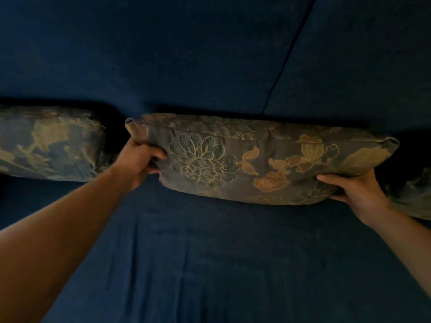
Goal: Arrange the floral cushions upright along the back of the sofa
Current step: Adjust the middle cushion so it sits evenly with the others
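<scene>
A grey-blue floral cushion [251, 157] with gold flowers stands on its long edge against the back of the dark blue sofa [186, 54]. My left hand [140, 162] grips its left end, fingers pressed into the fabric. My right hand [354, 190] holds its lower right corner from below. A second floral cushion [49, 143] stands against the sofa back at the left. A third floral cushion [412, 194] shows only partly at the right edge, behind my right wrist.
The sofa seat [210, 264] spreads below the cushions, its blue cover lightly creased. A seam [289, 52] between two back panels runs down diagonally above the held cushion. The light is dim.
</scene>
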